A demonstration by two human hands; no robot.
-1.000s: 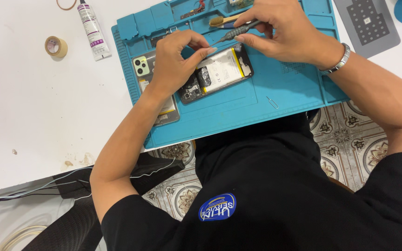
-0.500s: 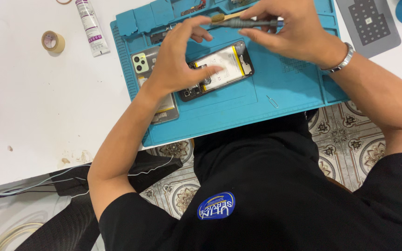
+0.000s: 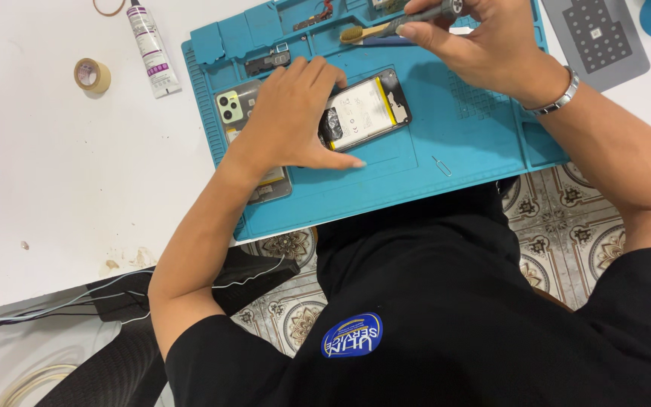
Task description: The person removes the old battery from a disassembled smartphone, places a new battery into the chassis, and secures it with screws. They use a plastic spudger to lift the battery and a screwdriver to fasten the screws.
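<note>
Opened phone (image 3: 363,113) on blue mat (image 3: 446,143), long axis running left-near to right-far. Left hand (image 3: 291,113) flat, pinning its left end (nearer). Right hand (image 3: 476,45) farther right, clasping screwdriver (image 3: 423,15).

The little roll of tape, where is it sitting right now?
In the head view the roll of tape lies on the white table at upper left, left of the white glue tube and the blue mat.

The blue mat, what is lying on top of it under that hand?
On the blue mat the left hand rests on an opened phone; its pale battery shows. A back cover lies alongside. The hand hides the phone's left end.
</note>
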